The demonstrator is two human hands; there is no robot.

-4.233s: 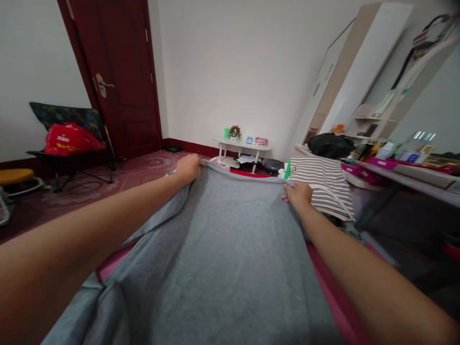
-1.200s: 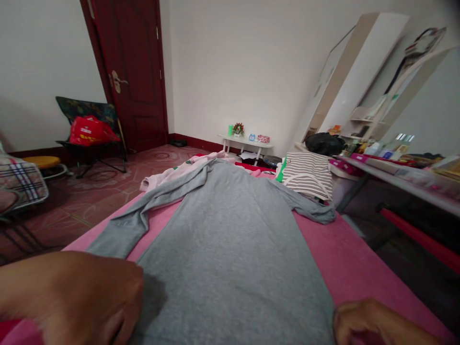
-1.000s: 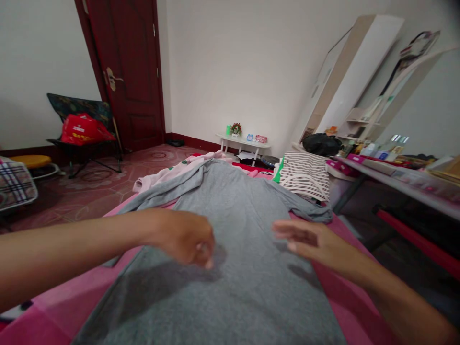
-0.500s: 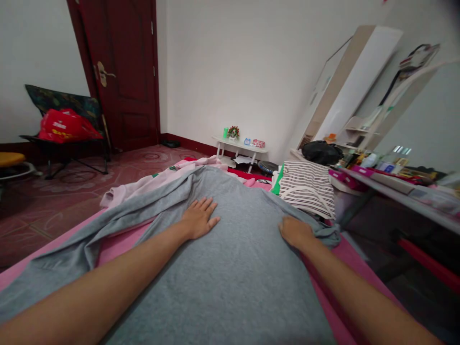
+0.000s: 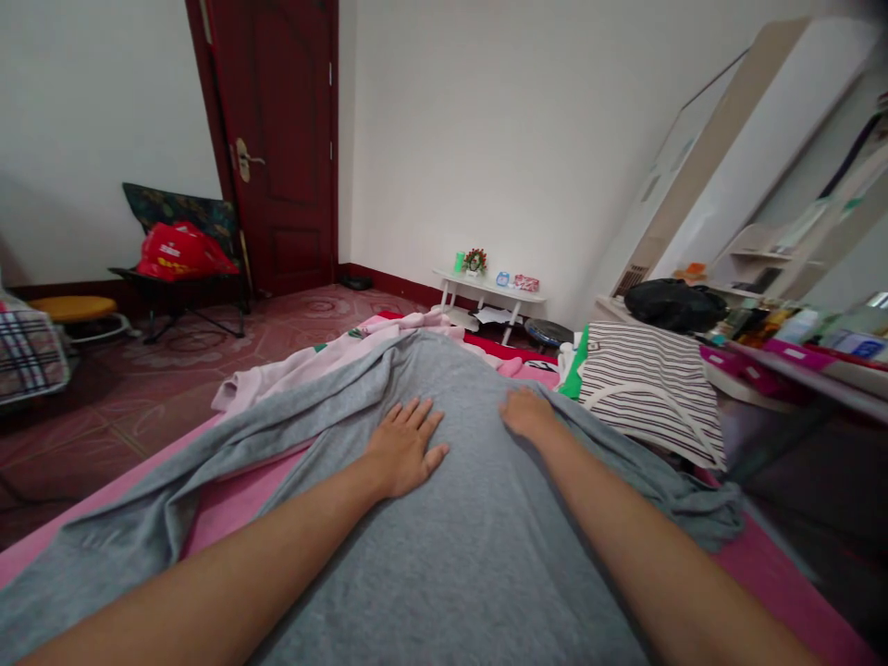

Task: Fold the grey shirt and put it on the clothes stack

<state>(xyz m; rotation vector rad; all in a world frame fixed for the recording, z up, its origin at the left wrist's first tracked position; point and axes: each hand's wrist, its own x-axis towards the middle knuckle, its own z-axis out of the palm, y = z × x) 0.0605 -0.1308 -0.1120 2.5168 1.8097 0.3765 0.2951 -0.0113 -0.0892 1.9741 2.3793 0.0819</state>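
A grey long-sleeved top [image 5: 444, 546] lies spread out in front of me, its body running toward me between my arms. My left hand [image 5: 406, 449] rests flat on it, fingers spread, left of the middle. On the upper right part of the top is my right hand [image 5: 528, 413]; its fingers look bent and are partly hidden and blurred, so I cannot tell whether they pinch cloth. One sleeve [image 5: 277, 435] stretches toward the lower left. The other sleeve [image 5: 700, 504] lies rumpled at the right.
Under the top is a pink surface [image 5: 777, 573]. Pale pink clothing [image 5: 277, 370] lies beyond it, and a striped garment [image 5: 645, 379] at the right. A cluttered table [image 5: 832, 370] stands on the right. Farther off are a small white table [image 5: 489, 287] and a folding chair [image 5: 173, 203].
My right hand has moved inward from the top's right edge onto its body. My left hand stays flat on the cloth. The view has turned slightly left.
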